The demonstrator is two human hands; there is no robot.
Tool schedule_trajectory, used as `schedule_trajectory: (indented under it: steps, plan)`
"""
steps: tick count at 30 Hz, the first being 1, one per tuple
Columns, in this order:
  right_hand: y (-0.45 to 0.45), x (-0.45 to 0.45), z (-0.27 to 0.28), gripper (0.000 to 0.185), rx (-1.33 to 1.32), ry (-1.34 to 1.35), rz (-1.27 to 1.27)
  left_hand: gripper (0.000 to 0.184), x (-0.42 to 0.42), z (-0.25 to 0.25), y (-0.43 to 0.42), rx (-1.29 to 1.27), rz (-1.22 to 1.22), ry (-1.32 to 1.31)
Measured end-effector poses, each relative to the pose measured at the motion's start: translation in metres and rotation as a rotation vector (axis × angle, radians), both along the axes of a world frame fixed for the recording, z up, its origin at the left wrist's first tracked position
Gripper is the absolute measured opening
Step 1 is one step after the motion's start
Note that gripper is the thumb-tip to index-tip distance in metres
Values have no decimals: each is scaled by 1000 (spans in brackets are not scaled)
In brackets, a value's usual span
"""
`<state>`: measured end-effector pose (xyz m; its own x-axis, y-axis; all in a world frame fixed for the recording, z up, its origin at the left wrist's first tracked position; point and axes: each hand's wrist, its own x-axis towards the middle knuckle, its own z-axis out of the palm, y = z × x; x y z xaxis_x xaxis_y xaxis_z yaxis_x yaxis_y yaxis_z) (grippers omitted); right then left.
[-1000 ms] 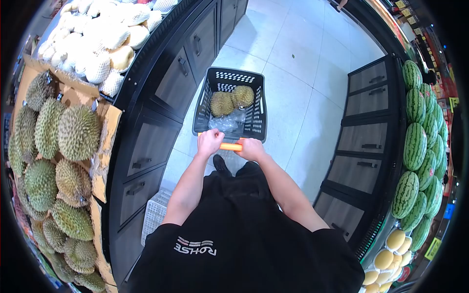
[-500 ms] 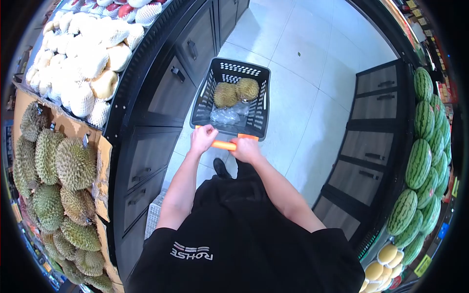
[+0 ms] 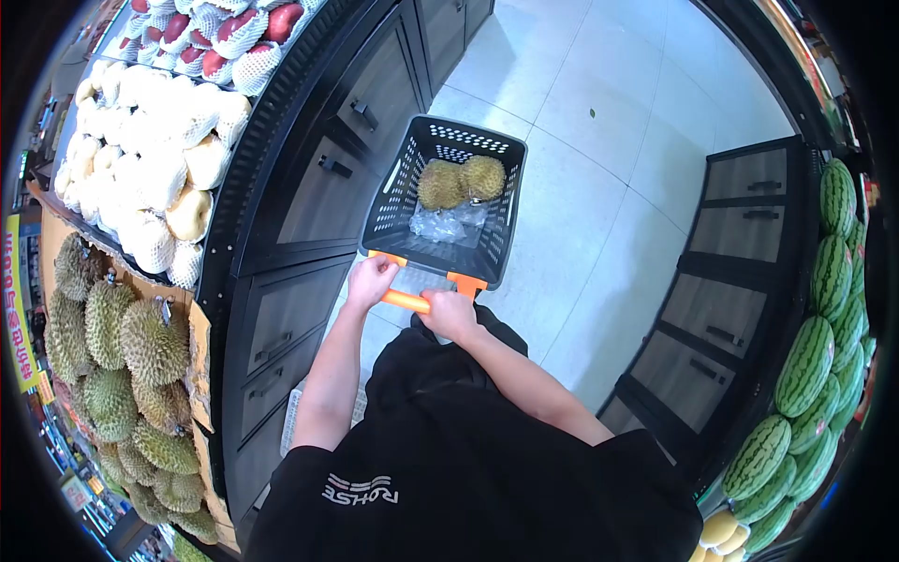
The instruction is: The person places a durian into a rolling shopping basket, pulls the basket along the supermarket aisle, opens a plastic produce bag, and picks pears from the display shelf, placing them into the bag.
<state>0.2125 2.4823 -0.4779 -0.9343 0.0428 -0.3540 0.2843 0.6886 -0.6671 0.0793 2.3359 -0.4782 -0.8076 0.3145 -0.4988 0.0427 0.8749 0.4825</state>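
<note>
A dark grey perforated shopping basket point(image 3: 513, 208) stands over the tiled floor in front of my body. Its orange handle point(image 3: 405, 300) runs crosswise on the near side. My left hand point(image 3: 374, 280) is closed at the handle's left end, while my right hand point(image 3: 449, 314) is wrapped round its right part. Two spiky durians point(image 3: 442, 184) lie against each other inside the basket. Crumpled clear plastic point(image 3: 440, 224) sits beside them, nearer to me.
Dark cabinets point(image 3: 312, 200) line the left side, topped by net-wrapped pale fruit point(image 3: 150, 178) and a pile of durians point(image 3: 154, 342). To the right, more cabinets point(image 3: 726, 272) carry watermelons point(image 3: 805, 365). Tiled floor point(image 3: 581, 187) runs between the two rows.
The handle and both my hands are lower in view, closer to my body. The stands have shifted in view, and the dark shoe seen earlier is now out of sight.
</note>
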Motion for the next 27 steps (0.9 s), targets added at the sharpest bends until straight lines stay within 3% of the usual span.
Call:
schedule_trajectory:
  steps: [11,27]
  plan:
    - [10,-13,-10,19,-24,129,6,30,-15,-3,9,7,121,42]
    - [50,-77,2,23,125,20,-35,30,-86,-16,53,93,-51,-64]
